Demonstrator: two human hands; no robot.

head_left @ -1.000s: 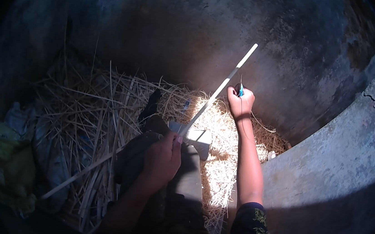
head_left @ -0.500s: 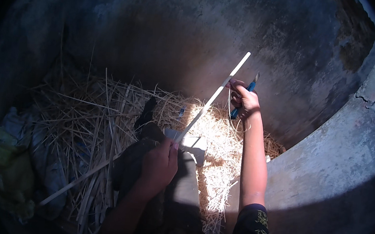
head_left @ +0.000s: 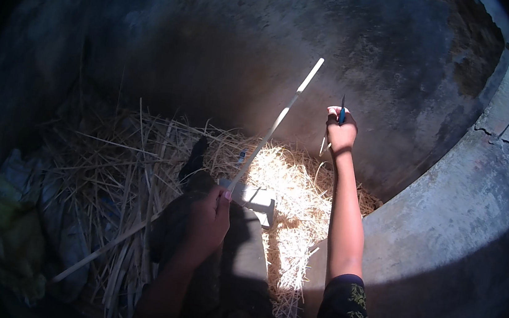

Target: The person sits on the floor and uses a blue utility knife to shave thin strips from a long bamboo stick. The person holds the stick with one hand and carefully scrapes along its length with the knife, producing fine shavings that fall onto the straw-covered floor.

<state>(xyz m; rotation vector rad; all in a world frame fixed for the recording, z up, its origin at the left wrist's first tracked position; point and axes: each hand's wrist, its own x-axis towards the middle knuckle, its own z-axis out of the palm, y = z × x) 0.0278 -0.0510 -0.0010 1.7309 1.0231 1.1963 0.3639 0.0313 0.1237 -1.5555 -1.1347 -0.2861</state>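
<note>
My left hand point(head_left: 210, 215) grips the lower end of a long pale cane strip point(head_left: 277, 124) that slants up and to the right into the sunlight. My right hand point(head_left: 340, 132), arm stretched forward, is closed around a blue-handled knife point(head_left: 341, 110) whose blade points upward, held to the right of the strip's upper end and apart from it. A thin pale sliver point(head_left: 324, 144) hangs just left of that hand. A flat whitish block point(head_left: 255, 196) lies right beside my left hand on a dark cloth over my leg point(head_left: 237, 263).
A heap of dry straw and split cane point(head_left: 123, 164) covers the ground left and ahead. A curved grey concrete wall point(head_left: 444, 241) rises at the right. The dark ground point(head_left: 247, 46) lies beyond. Yellowish cloth point(head_left: 0, 219) sits in shadow at the far left.
My right hand has swung the knife up and away to the right, off the strip. The strip's tip has risen slightly. My left hand stays at the strip's lower end.
</note>
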